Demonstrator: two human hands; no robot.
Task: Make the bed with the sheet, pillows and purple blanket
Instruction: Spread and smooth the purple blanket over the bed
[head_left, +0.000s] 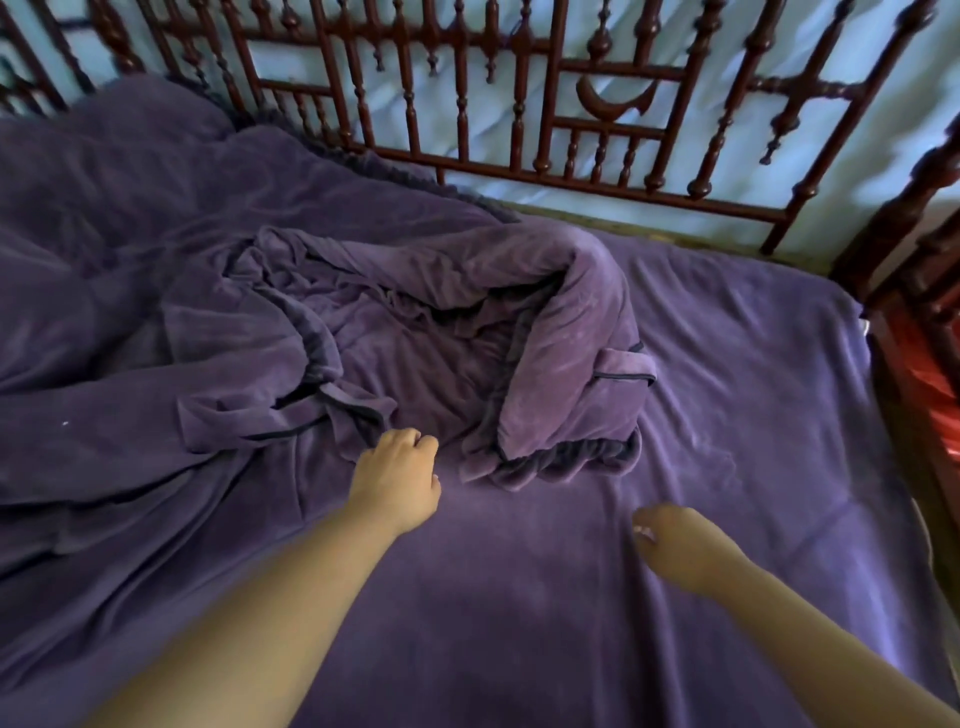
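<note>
The purple blanket (545, 312) lies crumpled in a heap in the middle of the bed, with its dark-trimmed edges folded over. Beneath it a purple sheet (753, 364) is spread over the mattress, smooth on the right and creased on the left. My left hand (397, 473) is at the heap's near edge, its fingers curled into a fold of the blanket. My right hand (675, 540) hovers over the sheet to the right with loosely curled fingers and holds nothing. Bulky purple frilled shapes (130, 156) at the far left look like pillows.
A dark red carved wooden rail (519, 130) runs along the bed's far side against a pale blue wall. A matching bed post and end frame (904, 260) stand at the right, with something red (940, 395) beyond them.
</note>
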